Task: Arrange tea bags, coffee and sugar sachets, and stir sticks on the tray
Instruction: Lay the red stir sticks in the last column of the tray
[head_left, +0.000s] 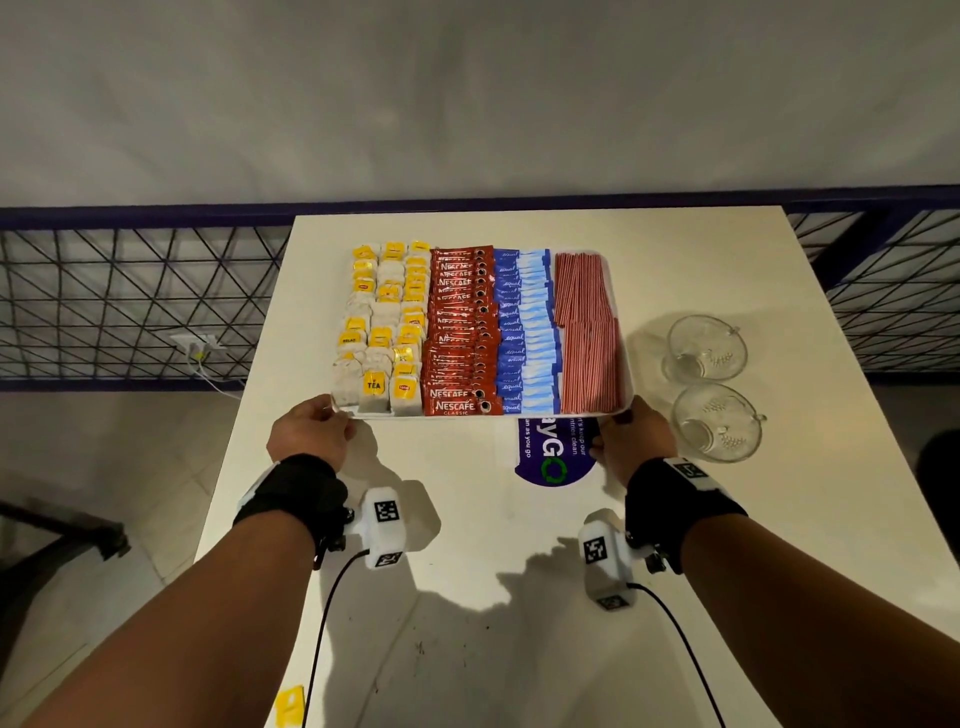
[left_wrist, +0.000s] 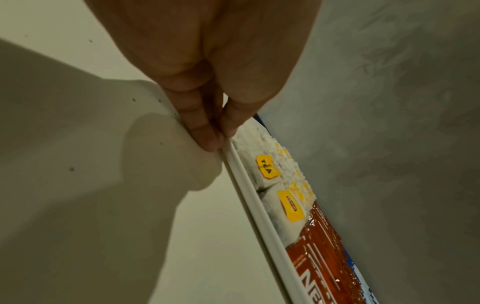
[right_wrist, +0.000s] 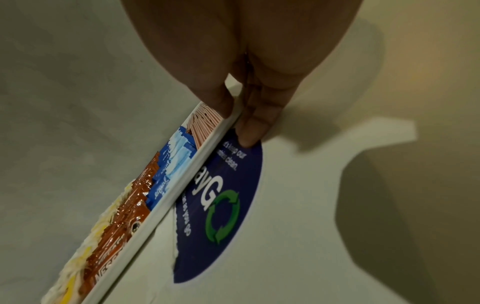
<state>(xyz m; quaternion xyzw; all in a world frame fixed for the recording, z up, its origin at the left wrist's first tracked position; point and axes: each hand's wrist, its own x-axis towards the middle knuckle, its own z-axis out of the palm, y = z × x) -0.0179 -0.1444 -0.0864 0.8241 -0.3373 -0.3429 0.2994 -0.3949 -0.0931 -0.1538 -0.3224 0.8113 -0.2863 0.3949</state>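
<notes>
Here the left hand (head_left: 310, 430) is pinching the tray (left_wrist: 255, 207) at its near-left corner, thumb over the rim and fingers (left_wrist: 205, 133) under it, while the right hand (head_left: 635, 435) is clamping the near-right corner the same way, its fingers (right_wrist: 255, 127) touching the blue sticker (right_wrist: 221, 209) on the table (head_left: 467, 597). The tray is sitting mid-table, filled in rows running left to right: tea bags (head_left: 376, 332), red coffee sachets (head_left: 460, 332), blue sugar sachets (head_left: 524, 332) and red-striped sticks (head_left: 587, 332). Two glass cups (head_left: 706, 348) are standing right of the tray, apart from it, and a yellow tag (head_left: 289, 706) is lying by the near-left table edge.
</notes>
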